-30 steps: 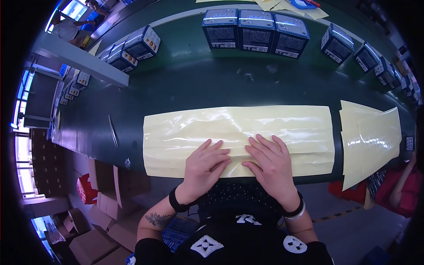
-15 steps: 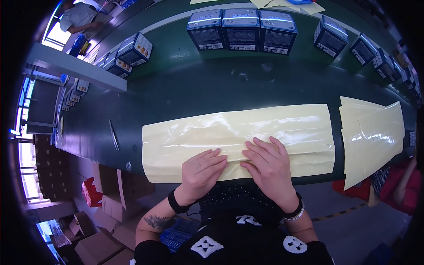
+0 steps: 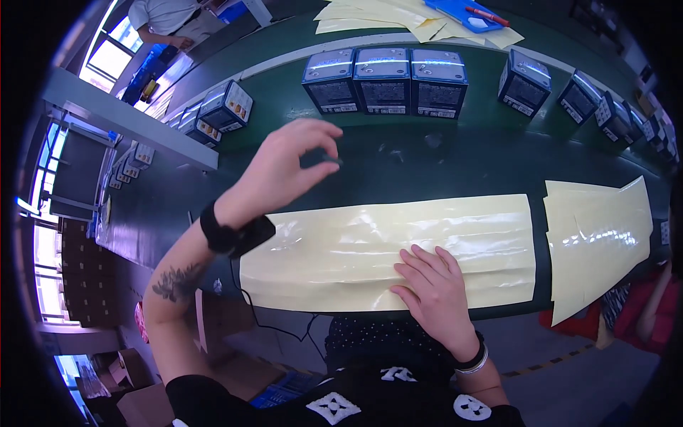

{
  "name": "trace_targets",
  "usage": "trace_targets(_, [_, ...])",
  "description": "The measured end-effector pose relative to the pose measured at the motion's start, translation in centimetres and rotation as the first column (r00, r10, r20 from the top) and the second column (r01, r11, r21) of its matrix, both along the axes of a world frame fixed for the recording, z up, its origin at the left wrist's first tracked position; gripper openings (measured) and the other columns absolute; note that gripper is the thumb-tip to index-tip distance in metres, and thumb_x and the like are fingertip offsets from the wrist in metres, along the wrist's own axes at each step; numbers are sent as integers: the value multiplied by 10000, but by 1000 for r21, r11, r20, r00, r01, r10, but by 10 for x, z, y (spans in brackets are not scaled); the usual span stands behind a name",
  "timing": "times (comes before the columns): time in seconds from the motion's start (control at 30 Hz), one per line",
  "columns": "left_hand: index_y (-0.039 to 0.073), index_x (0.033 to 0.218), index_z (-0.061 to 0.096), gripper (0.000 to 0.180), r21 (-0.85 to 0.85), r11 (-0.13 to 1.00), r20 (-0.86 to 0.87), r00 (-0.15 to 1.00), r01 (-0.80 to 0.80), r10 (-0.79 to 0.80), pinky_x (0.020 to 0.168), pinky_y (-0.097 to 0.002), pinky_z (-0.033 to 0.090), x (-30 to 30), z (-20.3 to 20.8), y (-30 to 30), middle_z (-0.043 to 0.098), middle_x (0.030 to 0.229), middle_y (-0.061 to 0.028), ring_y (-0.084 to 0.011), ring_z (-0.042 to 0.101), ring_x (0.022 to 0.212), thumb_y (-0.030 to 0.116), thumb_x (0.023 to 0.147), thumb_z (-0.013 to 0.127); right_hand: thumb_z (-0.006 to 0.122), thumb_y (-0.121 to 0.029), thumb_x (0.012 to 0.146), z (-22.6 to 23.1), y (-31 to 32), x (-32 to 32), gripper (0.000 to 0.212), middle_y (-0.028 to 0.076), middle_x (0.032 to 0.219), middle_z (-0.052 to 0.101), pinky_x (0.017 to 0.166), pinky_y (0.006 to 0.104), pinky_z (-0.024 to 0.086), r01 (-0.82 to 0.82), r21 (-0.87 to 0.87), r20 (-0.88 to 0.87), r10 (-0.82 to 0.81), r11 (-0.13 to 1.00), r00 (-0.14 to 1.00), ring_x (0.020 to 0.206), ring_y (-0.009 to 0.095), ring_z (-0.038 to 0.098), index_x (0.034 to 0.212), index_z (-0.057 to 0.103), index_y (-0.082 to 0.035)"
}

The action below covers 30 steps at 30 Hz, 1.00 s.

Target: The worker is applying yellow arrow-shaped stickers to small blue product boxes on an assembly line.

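Right hand (image 3: 432, 288) unclamped, palm down on sheet (image 3: 363, 249), fingers slightly apart; left hand (image 3: 281, 160) in air past sheet's far edge, fingers curled toward thumb, cannot tell if pinching anything. Sheet lies along table's (image 3: 469, 167) near edge; stack (image 3: 597, 242) beside its right end; boxes (image 3: 384, 92) toward far edge. Step, judged: steadying sheet. Next move calls for light right-hand pressure against slipping.

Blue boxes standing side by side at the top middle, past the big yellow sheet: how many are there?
3: the left box, the middle box and the right box, beyond the big yellow sheet. More could be hidden behind them.
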<state>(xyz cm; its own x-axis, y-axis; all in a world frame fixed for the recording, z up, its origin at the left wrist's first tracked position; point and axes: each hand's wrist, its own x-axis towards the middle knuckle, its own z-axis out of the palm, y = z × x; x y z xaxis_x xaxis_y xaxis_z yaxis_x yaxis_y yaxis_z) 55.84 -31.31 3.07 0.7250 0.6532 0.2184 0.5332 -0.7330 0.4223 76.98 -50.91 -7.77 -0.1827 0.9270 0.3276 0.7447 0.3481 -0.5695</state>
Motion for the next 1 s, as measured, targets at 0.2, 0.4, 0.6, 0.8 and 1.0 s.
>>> trace_targets(0.2, [13,888,622,137,146,989,133,991,-31,11,897,-318,477,-3,-25,113,651,1170,-95,-220,614,1040,45,789,711,730,-195,805,2,0,6,275,84,1171,656,1062,441,348,-9,-4,-11,9,1000,1000,1195,243,556,1036,669,-59])
trace_targets(0.4, [-9,923,633,148,89,977,244,955,-195,168,837,-298,493,7,-39,130,665,1137,-73,-172,624,891,48,806,704,731,-203,806,2,0,13,275,81,1175,655,1062,439,350,-11,-14,-5,11,1000,1000,1200,237,553,1036,670,-64])
trace_targets(0.6, [26,919,665,132,302,918,296,941,-258,167,810,-320,535,12,-46,126,673,1114,-64,-250,675,896,100,816,701,735,-211,805,0,-1,19,282,79,1177,655,1062,436,350,-11,-8,4,11,1000,1000,1202,235,550,1040,669,-70])
trace_targets(0.8, [51,974,692,172,408,881,239,959,-241,151,879,-341,524,6,-52,127,620,1219,-78,-260,650,1002,114,815,707,733,-227,811,4,-5,24,278,75,1181,657,1060,433,353,-11,4,20,11,1000,1000,1202,228,550,1036,670,-77])
trace_targets(1.0, [71,1081,682,277,502,828,47,964,-251,263,1028,-386,434,7,-38,106,513,1357,-133,-306,523,1222,134,812,706,725,-237,821,2,-8,29,266,71,1177,661,1059,431,354,-18,10,26,18,1000,1000,1197,227,555,1030,673,-82])
